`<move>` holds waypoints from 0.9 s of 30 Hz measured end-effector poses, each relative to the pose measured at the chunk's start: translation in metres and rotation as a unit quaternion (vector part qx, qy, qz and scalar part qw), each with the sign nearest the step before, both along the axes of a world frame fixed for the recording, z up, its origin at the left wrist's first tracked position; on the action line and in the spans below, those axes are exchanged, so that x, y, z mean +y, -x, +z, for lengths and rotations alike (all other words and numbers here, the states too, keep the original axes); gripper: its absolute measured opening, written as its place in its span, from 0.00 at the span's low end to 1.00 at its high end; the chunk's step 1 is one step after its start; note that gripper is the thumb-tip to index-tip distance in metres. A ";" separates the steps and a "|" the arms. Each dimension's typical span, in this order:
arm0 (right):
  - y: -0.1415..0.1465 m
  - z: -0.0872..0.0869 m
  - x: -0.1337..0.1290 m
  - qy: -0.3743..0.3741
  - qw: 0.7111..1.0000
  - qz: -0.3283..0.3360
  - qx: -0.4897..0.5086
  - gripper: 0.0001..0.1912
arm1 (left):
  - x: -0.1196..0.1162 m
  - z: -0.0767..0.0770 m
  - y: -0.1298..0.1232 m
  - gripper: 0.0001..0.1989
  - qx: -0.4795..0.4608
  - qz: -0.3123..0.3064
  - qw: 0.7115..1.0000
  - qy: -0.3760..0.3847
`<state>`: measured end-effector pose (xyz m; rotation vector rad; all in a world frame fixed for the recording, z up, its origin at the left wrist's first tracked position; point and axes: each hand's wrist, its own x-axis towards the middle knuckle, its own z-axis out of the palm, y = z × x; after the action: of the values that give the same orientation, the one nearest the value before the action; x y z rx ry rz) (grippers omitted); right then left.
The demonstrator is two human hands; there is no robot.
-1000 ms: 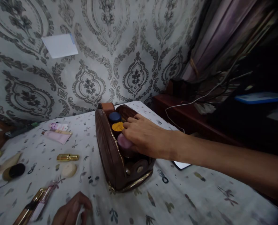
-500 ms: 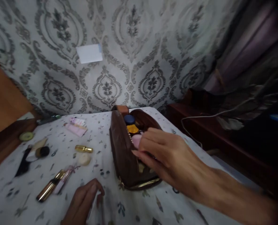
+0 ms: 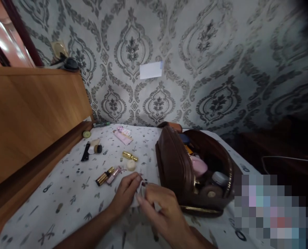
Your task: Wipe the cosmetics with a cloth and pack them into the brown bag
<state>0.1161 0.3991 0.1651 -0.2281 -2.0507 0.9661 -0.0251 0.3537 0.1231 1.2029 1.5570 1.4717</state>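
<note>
My left hand (image 3: 126,192) and my right hand (image 3: 162,204) are close together above the front of the white patterned cloth (image 3: 73,216). Between their closed fingers is a thin whitish sheet-like piece (image 3: 138,197), partly hidden and blurred. To the right of my hands stands an unzipped brown cosmetic bag (image 3: 172,166). Inside it show a pink rounded item (image 3: 198,166), a jar with a pale lid (image 3: 219,178) and a dark blue round lid (image 3: 184,138). Just beyond my left hand lie a small cream-coloured round piece (image 3: 130,165) and a gold tube (image 3: 130,156).
Left of my hands are a gold-and-black tube (image 3: 104,176) and a pink tube (image 3: 114,175). Farther back lie pink squeeze tubes (image 3: 122,137) and a short brush (image 3: 98,148). A wooden panel (image 3: 37,103) borders the left, a patterned wall (image 3: 159,100) the back.
My right hand has come out of the cosmetic bag and moved left to meet my left hand at the whitish piece. The view has turned left, so the bag appears farther right.
</note>
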 end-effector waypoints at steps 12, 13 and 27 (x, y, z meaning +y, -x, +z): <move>0.080 -0.058 0.020 0.405 0.910 -0.085 0.035 0.29 | 0.010 0.010 0.028 0.11 0.008 0.115 0.993 -0.012; 0.080 -0.060 0.020 0.397 0.914 -0.080 0.031 0.29 | 0.013 0.011 0.032 0.11 0.019 0.116 0.993 -0.005; 0.077 -0.077 0.017 0.337 0.940 -0.052 -0.014 0.29 | 0.129 0.034 0.164 0.10 0.446 0.150 0.869 0.150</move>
<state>0.0389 0.4164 0.0886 -0.7034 -1.6420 1.5752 -0.1893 0.4827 0.1568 1.6011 2.5672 0.7653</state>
